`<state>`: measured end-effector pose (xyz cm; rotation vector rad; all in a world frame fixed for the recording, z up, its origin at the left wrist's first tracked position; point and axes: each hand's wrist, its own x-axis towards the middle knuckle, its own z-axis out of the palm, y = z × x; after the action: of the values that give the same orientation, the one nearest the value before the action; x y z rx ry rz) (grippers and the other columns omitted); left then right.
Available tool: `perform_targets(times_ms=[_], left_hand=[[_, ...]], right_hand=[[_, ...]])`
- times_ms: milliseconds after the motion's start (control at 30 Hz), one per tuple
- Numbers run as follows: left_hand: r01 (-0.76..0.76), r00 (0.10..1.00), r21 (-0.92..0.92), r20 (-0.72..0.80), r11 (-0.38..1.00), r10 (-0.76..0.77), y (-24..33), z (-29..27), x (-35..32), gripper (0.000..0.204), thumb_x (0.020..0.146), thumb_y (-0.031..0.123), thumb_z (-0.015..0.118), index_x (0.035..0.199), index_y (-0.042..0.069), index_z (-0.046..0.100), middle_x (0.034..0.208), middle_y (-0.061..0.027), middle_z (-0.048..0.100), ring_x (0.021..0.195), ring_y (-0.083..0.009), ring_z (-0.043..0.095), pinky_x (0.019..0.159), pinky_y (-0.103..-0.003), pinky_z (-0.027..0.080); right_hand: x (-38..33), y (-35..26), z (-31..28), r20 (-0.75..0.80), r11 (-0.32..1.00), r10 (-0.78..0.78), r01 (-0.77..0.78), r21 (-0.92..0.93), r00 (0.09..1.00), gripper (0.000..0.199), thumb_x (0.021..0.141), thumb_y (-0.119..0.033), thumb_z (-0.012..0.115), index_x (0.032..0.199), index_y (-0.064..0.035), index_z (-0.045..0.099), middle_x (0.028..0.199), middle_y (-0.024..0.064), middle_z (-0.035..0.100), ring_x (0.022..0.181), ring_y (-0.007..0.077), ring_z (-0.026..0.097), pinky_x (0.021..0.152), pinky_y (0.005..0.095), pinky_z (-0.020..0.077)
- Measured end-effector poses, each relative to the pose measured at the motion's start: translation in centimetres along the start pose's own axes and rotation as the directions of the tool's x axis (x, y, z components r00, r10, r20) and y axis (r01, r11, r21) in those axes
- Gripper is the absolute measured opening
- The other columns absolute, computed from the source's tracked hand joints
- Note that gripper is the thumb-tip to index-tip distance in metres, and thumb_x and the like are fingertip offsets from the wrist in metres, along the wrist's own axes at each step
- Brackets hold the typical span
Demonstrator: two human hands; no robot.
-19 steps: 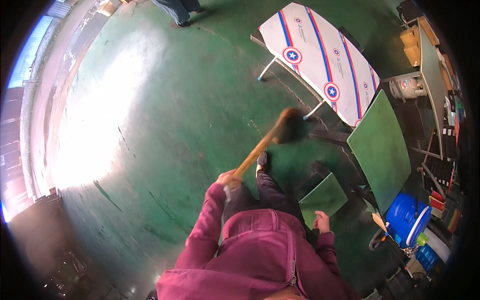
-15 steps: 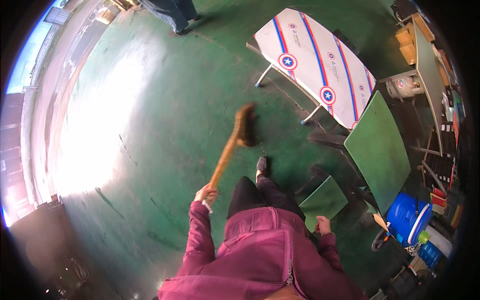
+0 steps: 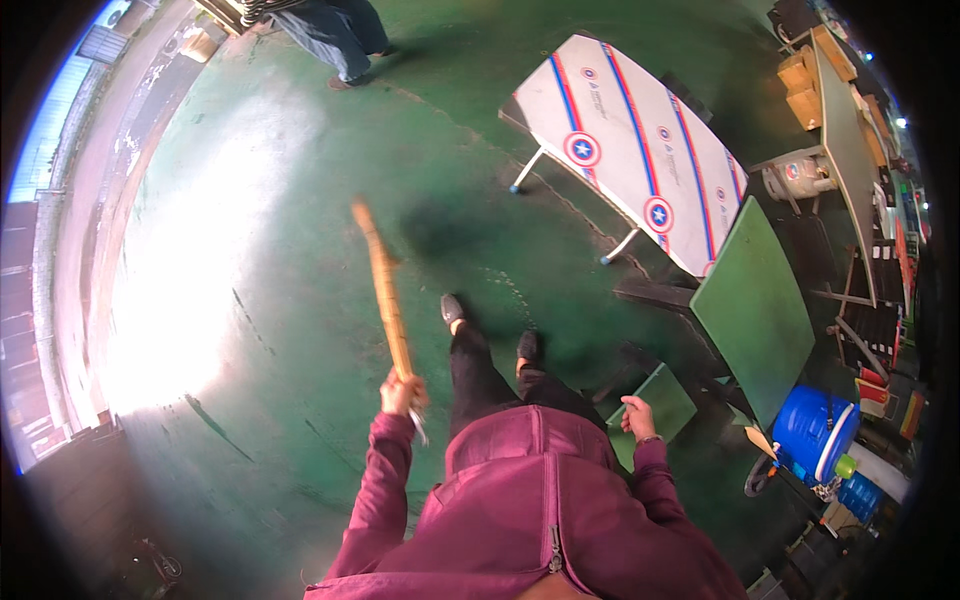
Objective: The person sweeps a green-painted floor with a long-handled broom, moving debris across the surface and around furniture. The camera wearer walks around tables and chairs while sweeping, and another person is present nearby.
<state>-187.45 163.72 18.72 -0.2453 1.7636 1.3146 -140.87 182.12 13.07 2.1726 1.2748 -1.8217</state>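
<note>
My left hand (image 3: pixel 401 393) is closed around the end of a long yellow-brown stick, seemingly a broom (image 3: pixel 385 290). White cord hangs beside that hand. The broom slants up and away over the green floor, and its far end is smeared by motion, so its head cannot be made out clearly. A dark blur lies just right of that end. My right hand (image 3: pixel 638 416) is held at my right side with fingers loosely bent and apart, nothing visible in them. Below it in the picture's depth is a low green board (image 3: pixel 668 405).
A folding table (image 3: pixel 640 150) with a white, striped, shield-printed top stands ahead right. Nearer are a green tabletop (image 3: pixel 755 305) and a blue water jug (image 3: pixel 815 435). Cardboard boxes (image 3: pixel 803 90) and a gas cylinder (image 3: pixel 800 178) stand far right. Another person's legs (image 3: pixel 335 35) show at the far left.
The broom's far end has swung left, and my left hand has shifted slightly left. My left foot has come into view. My right hand has moved a little forward, its fingers looser.
</note>
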Motion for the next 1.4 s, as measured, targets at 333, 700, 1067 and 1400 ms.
perform_targets(times_ms=[333,700,1067,1400], left_hand=[[0.301,0.633,0.269,0.661,0.915,-0.403,-0.5,14.3,8.9,0.008,0.071,0.006,0.058,0.077,0.004,0.053,0.053,-0.0035,0.047,0.04,-0.0115,0.046,0.035,-0.026,0.036],[0.805,0.374,-0.007,0.782,0.593,-0.498,0.3,5.4,22.1,0.012,0.082,0.006,0.047,0.075,0.006,0.037,0.05,0.0036,0.036,0.034,-0.0048,0.033,0.029,-0.017,0.027],[0.187,0.978,-0.448,0.002,0.874,-0.209,6.9,-18.9,19.5,0.02,0.071,-0.006,0.051,0.082,0.007,0.04,0.059,-0.0031,0.042,0.042,-0.0086,0.039,0.033,-0.02,0.031],[0.071,0.996,-0.237,0.069,0.969,-0.056,15.7,-13.3,15.7,0.03,0.069,-0.001,0.062,0.087,0.011,0.041,0.057,-0.0001,0.042,0.041,-0.0081,0.039,0.032,-0.021,0.03]], right_hand=[[-4.1,-7.3,9.4,0.043,0.999,0.027,-0.026,-0.034,0.999,0.022,0.083,-0.009,0.042,0.101,-0.0063,0.055,0.058,0.0019,0.048,0.044,0.0104,0.048,0.038,0.0227,0.0392],[-7.6,-10.2,13.1,-0.001,0.988,0.051,-0.051,-0.144,0.999,0.024,0.081,-0.008,0.042,0.102,-0.005,0.054,0.058,0.0022,0.048,0.043,0.0094,0.046,0.039,0.0227,0.0382],[-1.7,-20.2,17.1,0.05,0.946,-0.122,0.132,-0.298,0.991,0.024,0.08,-0.008,0.04,0.098,-0.0061,0.055,0.058,0.0014,0.049,0.043,0.0102,0.048,0.038,0.0233,0.0397],[2.0,-20.3,17.7,0.135,0.753,-0.138,0.192,-0.63,0.981,0.021,0.076,-0.011,0.047,0.09,-0.005,0.061,0.069,0.0114,0.06,0.053,0.0184,0.058,0.047,0.0311,0.0458]])
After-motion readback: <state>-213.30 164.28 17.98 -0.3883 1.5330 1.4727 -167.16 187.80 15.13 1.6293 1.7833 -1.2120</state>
